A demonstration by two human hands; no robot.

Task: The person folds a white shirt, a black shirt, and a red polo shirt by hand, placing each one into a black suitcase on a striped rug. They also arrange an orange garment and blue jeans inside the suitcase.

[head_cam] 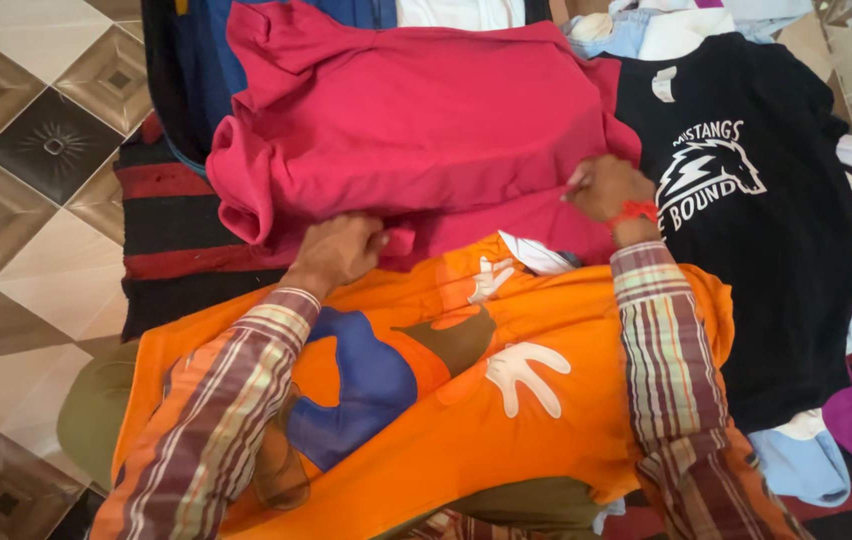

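The crimson shirt (416,130) lay spread and creased, its lower edge pinched closed by the left hand (338,250) and the right hand (608,188). Fingertips were buried in folds; its collar was not discernible. Beyond the right grip, a black shirt (776,260) showed a white rectangular neck tag (664,84); below both grips, an orange shirt (546,400).

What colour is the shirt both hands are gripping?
Red shirt, seen in the head view, gripped by left hand and right hand.
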